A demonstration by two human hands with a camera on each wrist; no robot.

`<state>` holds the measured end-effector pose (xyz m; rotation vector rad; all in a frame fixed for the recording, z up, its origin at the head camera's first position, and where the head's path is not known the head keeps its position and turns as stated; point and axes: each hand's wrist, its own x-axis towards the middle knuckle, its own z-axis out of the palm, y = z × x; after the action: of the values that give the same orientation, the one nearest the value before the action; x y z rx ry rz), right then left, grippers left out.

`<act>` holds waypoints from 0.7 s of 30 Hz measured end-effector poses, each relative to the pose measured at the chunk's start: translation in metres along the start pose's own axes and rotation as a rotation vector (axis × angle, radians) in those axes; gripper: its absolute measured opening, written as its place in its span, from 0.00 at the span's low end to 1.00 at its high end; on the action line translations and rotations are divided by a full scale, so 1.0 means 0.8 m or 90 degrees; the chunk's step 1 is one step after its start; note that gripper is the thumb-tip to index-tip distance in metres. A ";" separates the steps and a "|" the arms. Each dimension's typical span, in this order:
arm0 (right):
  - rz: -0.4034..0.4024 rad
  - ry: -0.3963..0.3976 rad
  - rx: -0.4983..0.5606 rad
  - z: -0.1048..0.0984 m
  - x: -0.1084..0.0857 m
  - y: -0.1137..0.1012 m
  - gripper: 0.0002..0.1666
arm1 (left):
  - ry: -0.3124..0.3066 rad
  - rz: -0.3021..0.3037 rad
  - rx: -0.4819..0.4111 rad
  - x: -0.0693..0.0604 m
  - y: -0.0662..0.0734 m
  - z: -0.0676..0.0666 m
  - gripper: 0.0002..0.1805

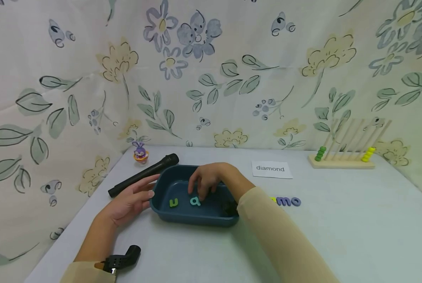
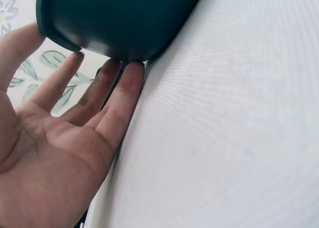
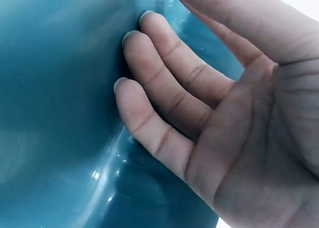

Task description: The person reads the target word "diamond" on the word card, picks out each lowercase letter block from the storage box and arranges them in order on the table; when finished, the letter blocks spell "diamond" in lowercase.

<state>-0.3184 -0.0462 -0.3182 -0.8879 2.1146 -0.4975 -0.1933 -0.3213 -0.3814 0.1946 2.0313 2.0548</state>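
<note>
A dark blue-green plastic basin [image 1: 193,221] stands on the table. Inside lie a green letter [image 1: 173,202] and a turquoise letter [image 1: 195,201], likely an "a" or "q". My left hand [image 1: 131,202] rests against the basin's left end, its fairly straight fingers [image 2: 127,88] touching the outer wall and the thumb at the rim. My right hand [image 1: 209,179] reaches down into the basin, fingers loosely bent, a fingertip beside or on the turquoise letter. In the right wrist view three fingers [image 3: 149,63] hold nothing; the thumb's tip is out of frame.
Behind the left hand lies a black microphone-like stick [image 1: 143,175], with a purple rabbit toy [image 1: 140,153] beyond it. A card reading "diamond" [image 1: 272,169], purple letters "m" [image 1: 283,201] and "o" [image 1: 296,201], and a bead rack [image 1: 341,161] are on the right. My forearm partly covers a yellow letter [image 1: 273,199].
</note>
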 end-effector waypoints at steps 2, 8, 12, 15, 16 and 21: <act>-0.006 0.004 -0.002 0.002 0.002 -0.001 0.21 | 0.000 -0.001 0.003 0.000 0.000 0.001 0.36; -0.035 0.015 -0.004 0.006 0.008 -0.010 0.23 | -0.005 -0.001 0.002 0.002 -0.001 -0.001 0.35; -0.050 0.022 -0.012 0.009 0.014 -0.018 0.24 | -0.008 0.002 0.003 0.003 -0.001 0.000 0.35; -0.065 0.025 -0.031 0.012 0.021 -0.023 0.24 | -0.010 0.006 0.005 0.003 -0.001 0.000 0.35; -0.069 0.024 -0.039 0.013 0.023 -0.024 0.24 | -0.009 0.006 0.006 0.003 -0.001 -0.001 0.35; -0.082 0.014 -0.091 0.019 0.032 -0.032 0.27 | -0.014 0.010 0.005 0.004 -0.003 -0.002 0.33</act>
<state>-0.3070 -0.0835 -0.3254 -1.1088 2.1433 -0.4277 -0.1964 -0.3223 -0.3845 0.2355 2.0319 2.0447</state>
